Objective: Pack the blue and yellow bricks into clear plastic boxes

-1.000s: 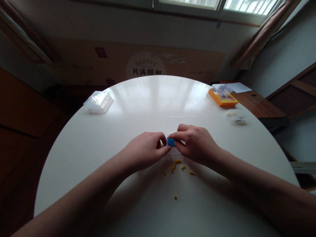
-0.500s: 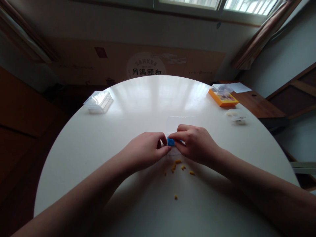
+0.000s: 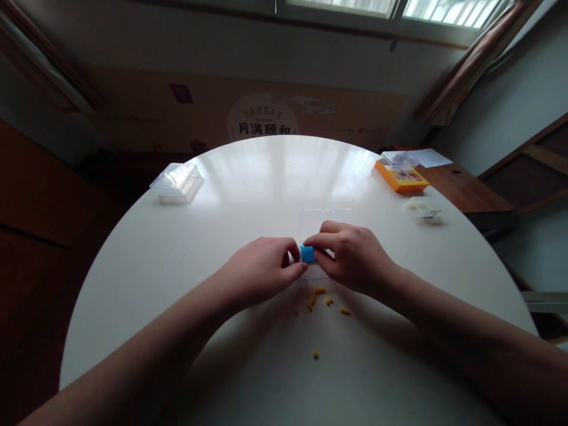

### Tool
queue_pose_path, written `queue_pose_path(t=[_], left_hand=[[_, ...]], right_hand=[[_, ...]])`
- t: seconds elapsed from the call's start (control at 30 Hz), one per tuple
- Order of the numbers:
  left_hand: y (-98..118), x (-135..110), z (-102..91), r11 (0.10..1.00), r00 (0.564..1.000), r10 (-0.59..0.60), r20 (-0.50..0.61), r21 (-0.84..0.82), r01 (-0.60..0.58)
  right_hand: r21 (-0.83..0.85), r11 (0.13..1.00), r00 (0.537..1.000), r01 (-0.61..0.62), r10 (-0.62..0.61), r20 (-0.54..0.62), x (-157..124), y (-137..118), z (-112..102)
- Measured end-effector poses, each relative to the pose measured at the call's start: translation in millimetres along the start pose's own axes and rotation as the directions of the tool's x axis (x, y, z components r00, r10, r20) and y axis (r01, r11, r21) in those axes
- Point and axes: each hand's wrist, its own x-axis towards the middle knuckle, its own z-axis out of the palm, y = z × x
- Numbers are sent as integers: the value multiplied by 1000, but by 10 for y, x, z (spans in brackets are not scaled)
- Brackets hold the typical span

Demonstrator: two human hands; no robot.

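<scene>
A small blue studded block (image 3: 307, 254) sits between my two hands at the middle of the round white table (image 3: 177, 248). My left hand (image 3: 261, 269) pinches its left end with thumb and forefinger. My right hand (image 3: 350, 257) grips its right end, fingers curled over the top. Under the hands lies a thin clear plastic sheet (image 3: 323, 219). Several tiny yellow pieces (image 3: 320, 299) are scattered on the table just below my hands, with one more (image 3: 315, 354) nearer to me.
A clear plastic box (image 3: 177, 182) stands at the table's far left. An orange box with a clear lid (image 3: 400, 171) lies at the far right edge, with small clear packets (image 3: 425, 210) beside it. A wooden desk with paper (image 3: 432, 157) stands beyond.
</scene>
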Motion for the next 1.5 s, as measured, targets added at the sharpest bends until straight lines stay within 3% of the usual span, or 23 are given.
queue_pose_path(t=[0.9, 1.3, 1.5], left_hand=[[29, -10, -17, 1000, 1000, 5, 0, 6, -5], [60, -15, -38, 999, 998, -50, 28, -16, 50], [107, -73, -105, 996, 995, -27, -97, 83, 35]], right_hand=[[24, 1000, 997, 10, -11, 80, 14, -16, 10], [31, 999, 995, 10, -7, -101, -28, 170, -211], [30, 992, 989, 125, -127, 70, -54, 362, -456]])
